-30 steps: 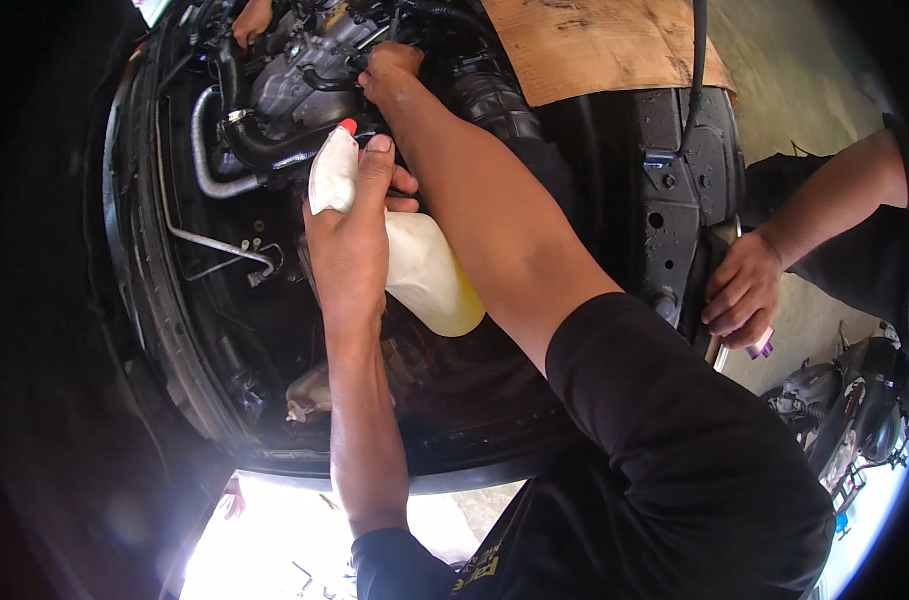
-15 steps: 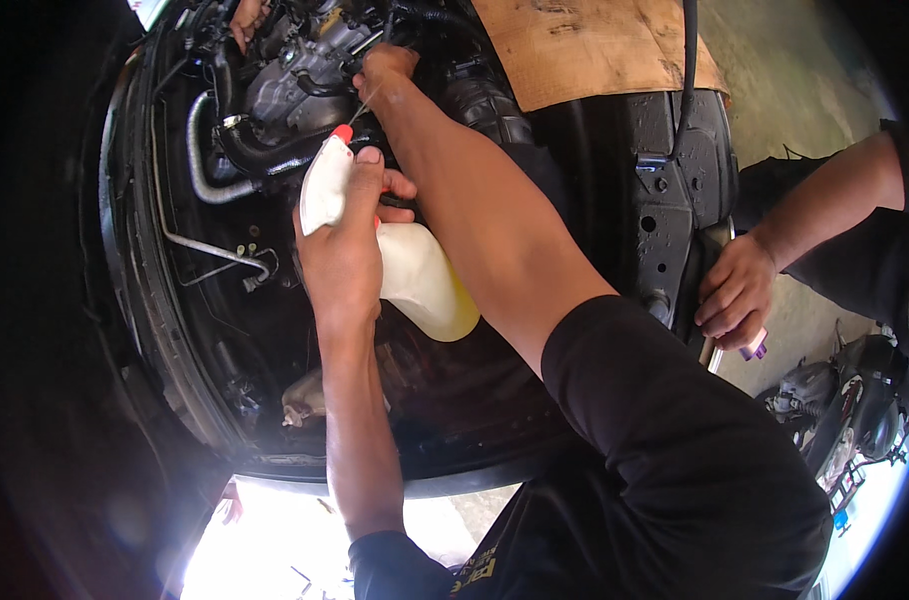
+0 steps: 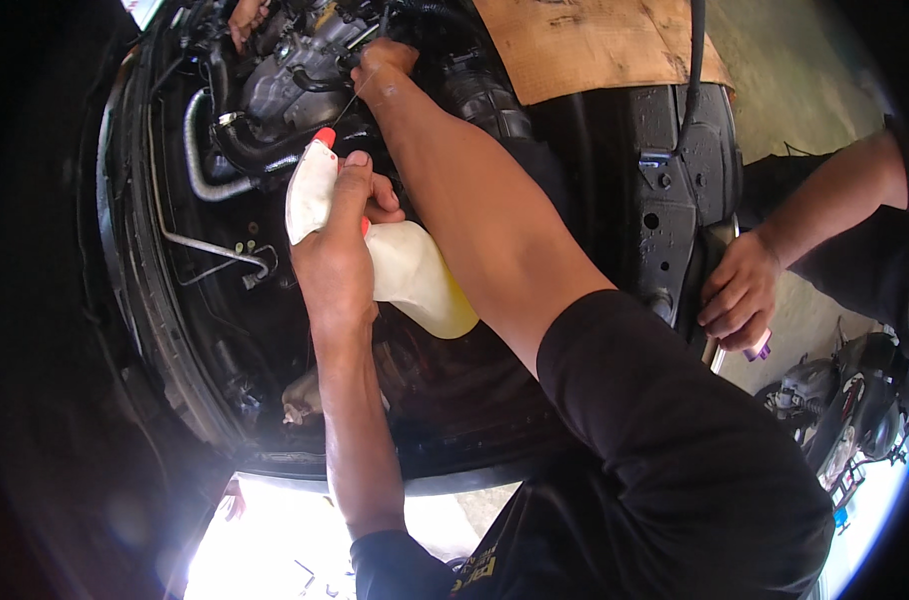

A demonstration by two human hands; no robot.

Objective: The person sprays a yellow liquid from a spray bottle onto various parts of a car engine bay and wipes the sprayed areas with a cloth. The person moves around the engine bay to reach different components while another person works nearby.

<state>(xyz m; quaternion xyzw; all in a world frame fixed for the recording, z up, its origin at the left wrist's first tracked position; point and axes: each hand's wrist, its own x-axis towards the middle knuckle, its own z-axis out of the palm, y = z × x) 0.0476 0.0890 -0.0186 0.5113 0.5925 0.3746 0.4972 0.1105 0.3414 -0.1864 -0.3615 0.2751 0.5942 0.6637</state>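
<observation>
My left hand is wrapped round the neck and trigger of a white spray bottle. The bottle lies tilted over the engine bay, yellowish liquid in its lower end. Its red nozzle points up toward my right hand, and a thin line of liquid runs from it. My right hand reaches deep beside the metal engine block. Its fingers are closed next to a slim silver rod; what they hold is hidden. My right forearm passes just right of the bottle.
Black hoses and a silver pipe lie left of the engine. Cardboard covers the right fender. Another person's hand rests at the right edge near a purple-capped item; a further hand is at the top left.
My left hand and the spray bottle have shifted slightly left. The right hand stays at nearly the same spot by the engine.
</observation>
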